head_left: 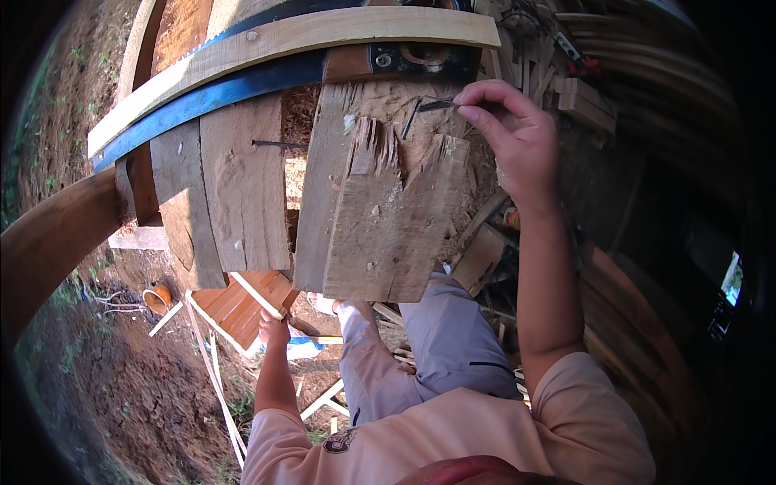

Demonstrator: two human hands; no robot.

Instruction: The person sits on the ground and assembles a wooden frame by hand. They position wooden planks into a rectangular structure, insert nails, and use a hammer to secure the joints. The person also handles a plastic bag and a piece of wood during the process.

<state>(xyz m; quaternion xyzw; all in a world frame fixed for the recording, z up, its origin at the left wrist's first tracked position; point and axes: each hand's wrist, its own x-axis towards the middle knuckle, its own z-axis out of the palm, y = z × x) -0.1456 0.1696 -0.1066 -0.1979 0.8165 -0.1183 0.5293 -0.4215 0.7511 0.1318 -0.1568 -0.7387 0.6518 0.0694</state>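
Observation:
My right hand [513,133] reaches up to the rough wooden boards, its thumb and forefinger pinched on a dark nail [436,105] lying on a board. Just left of it another bent nail [409,120] sticks up from the wood. A broken, splintered plank [388,226] lies on top of the boards below the hand. My left hand [273,327] is low down, under the boards' near edge, gripping the edge of an orange slatted wooden frame [242,303]. My grey-trousered legs [428,347] show beneath.
A hand saw [242,85] with a blue blade and dark handle lies across the far boards under a pale curved plank [307,36]. Another nail [279,145] lies on the left board. Wood scraps are piled at upper right. An orange bowl [158,297] sits on the dirt ground at left.

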